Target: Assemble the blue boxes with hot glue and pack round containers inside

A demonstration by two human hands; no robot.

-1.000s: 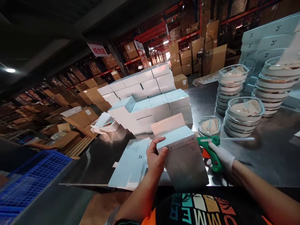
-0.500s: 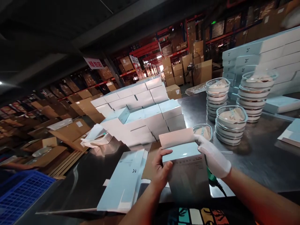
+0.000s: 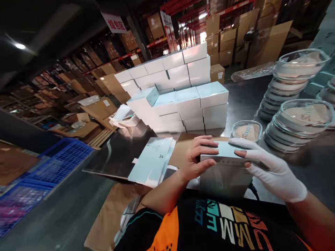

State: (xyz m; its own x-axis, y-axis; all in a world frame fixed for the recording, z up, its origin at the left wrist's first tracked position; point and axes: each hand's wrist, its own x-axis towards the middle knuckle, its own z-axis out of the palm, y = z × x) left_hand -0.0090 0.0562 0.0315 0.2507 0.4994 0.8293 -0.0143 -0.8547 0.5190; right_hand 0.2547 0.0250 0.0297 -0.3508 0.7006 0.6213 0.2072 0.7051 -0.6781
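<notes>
A light-blue and white carton stands upright in front of my body, its lower part shaded. My bare left hand grips its left side, with fingers over the top and the thumb on the near face. On the right, my white-gloved right hand holds the top corner; the glove's thumb and one fingertip are bare. Beyond that hand sits a clear glass dish with a printed beige insert. To the left lie flattened light-blue cartons and a brown cardboard sheet.
Rows of white boxes are stacked at the table's back. Stacked glass dishes stand at the right. A white basket sits at the back left corner of the dark table. A blue crate is on the floor.
The carton's raised top flap is now down, and the top looks closed. My hands have moved onto its upper edges. The view has shifted downward and left.
</notes>
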